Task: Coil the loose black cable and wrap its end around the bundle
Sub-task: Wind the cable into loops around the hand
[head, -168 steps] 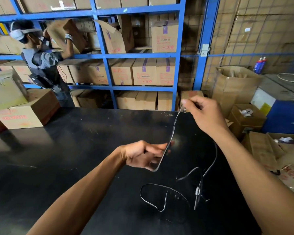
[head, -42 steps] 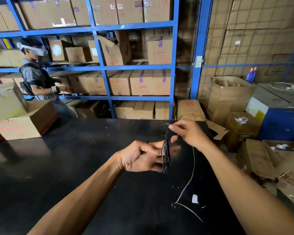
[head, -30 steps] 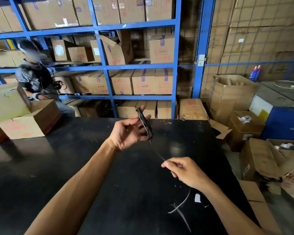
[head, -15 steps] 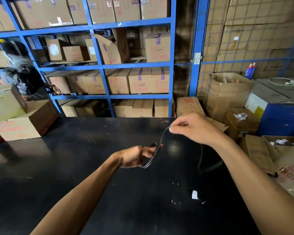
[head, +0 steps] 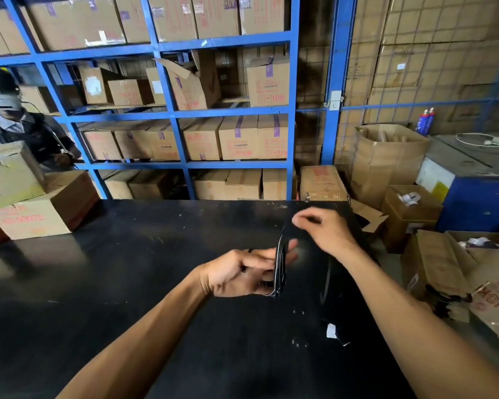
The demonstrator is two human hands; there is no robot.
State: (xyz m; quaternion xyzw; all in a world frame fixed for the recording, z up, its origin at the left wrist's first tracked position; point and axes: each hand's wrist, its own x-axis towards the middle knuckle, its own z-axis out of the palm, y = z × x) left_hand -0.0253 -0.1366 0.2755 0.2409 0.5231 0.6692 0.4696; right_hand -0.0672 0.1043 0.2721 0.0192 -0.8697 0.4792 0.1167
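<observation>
My left hand (head: 244,273) is closed on the black cable (head: 280,266), looped upright above the black table (head: 113,283). At one o'clock from it, my right hand (head: 326,230) pinches the cable's top strand. Blue shelving (head: 173,113) stands at twelve o'clock, beyond.

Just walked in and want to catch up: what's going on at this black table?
A person is coiling a black cable above the black table. The left hand grips the gathered loops, while the right hand pinches the strand just above them. A loose tail hangs below the right wrist, so the end isn't wrapped yet.
</observation>
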